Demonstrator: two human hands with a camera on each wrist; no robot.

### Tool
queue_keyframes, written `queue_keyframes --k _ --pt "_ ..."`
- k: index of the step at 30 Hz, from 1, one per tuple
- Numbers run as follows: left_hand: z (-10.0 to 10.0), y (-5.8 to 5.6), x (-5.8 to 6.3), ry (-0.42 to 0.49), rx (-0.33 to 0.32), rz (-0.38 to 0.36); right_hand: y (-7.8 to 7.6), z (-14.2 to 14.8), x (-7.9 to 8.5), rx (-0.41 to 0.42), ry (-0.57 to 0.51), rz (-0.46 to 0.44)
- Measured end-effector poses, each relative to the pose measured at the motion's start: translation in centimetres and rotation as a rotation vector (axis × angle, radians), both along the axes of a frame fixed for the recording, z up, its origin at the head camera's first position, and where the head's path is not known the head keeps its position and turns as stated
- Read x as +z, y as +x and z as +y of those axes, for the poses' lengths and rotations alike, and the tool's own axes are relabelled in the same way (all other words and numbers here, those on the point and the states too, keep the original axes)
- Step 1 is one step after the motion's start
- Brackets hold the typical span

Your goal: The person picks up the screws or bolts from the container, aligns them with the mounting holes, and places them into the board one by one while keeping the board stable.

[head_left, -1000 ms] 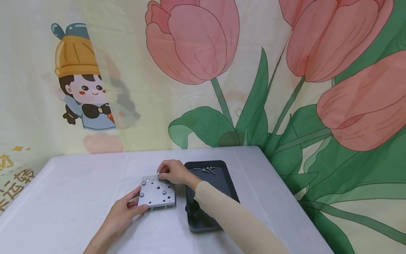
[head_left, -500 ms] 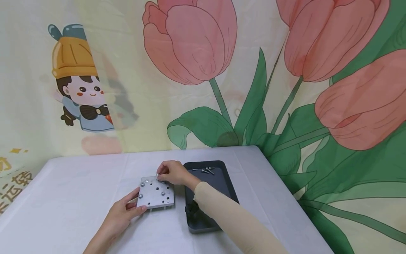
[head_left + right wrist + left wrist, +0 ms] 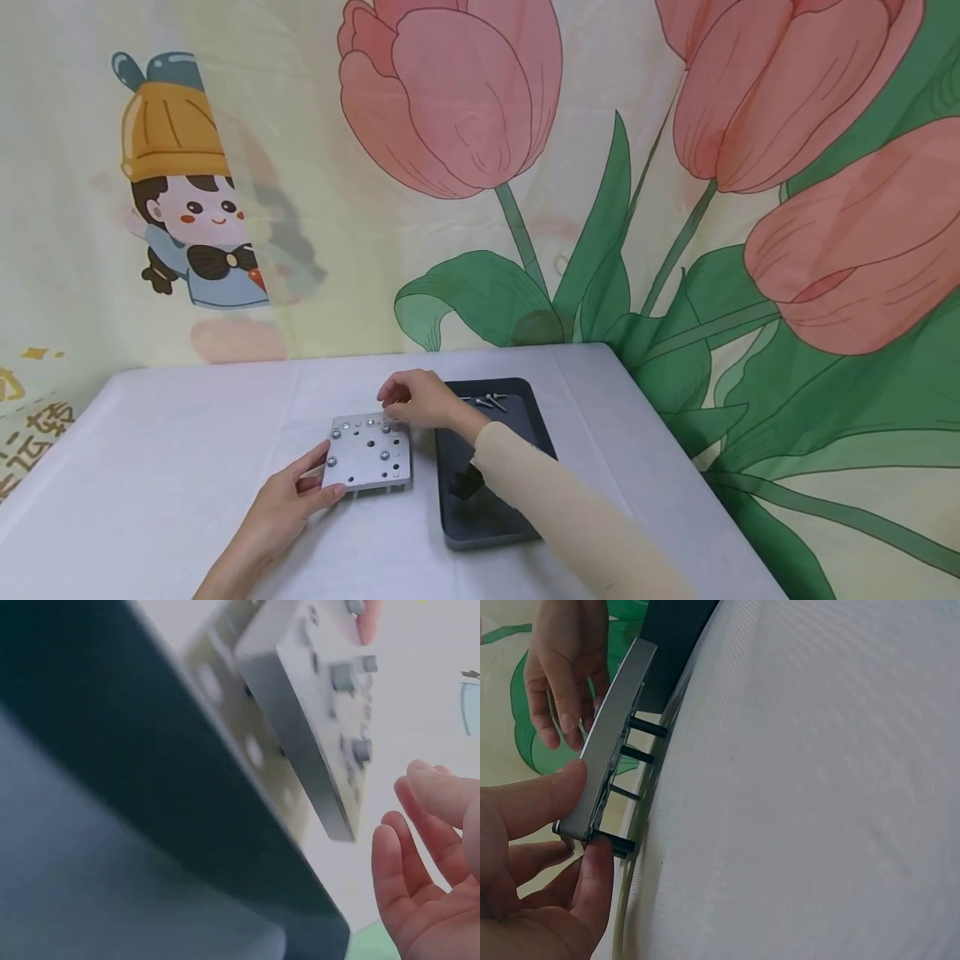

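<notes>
My left hand (image 3: 288, 500) grips a square silver metal plate (image 3: 367, 467) by its near left corner, thumb along the edge and fingers below. Several socket-head screws (image 3: 332, 461) stand in the plate's holes, among bare holes. Their threaded shanks (image 3: 646, 726) stick out below the plate in the left wrist view, over the white cloth. Just past the plate's far right corner hovers my right hand (image 3: 423, 400), its fingers loosely bent. Nothing shows between thumb and fingers of that hand (image 3: 435, 877) in the right wrist view.
To the right of the plate lies a dark rectangular tray (image 3: 495, 521), partly under the right forearm. Several loose screws (image 3: 491, 402) lie at its far end. A white cloth (image 3: 187, 467) covers the table, with a tulip-printed backdrop (image 3: 457, 100) behind.
My right hand has let go of a screw at the plate's far edge and moved up and slightly right. The left hand keeps its grip on the plate.
</notes>
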State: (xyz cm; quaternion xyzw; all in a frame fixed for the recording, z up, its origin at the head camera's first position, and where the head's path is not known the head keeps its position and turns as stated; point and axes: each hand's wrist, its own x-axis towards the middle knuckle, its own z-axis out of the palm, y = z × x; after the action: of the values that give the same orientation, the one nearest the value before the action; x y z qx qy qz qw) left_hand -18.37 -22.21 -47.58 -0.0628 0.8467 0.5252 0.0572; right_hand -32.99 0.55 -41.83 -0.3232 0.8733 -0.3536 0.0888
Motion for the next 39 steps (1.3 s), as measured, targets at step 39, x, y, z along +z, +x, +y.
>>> queue_keyframes --k 39 --pt "0.0 -0.2 -0.4 -0.005 0.015 0.006 -3.4 13.8 0.1 -0.121 0.158 0.011"
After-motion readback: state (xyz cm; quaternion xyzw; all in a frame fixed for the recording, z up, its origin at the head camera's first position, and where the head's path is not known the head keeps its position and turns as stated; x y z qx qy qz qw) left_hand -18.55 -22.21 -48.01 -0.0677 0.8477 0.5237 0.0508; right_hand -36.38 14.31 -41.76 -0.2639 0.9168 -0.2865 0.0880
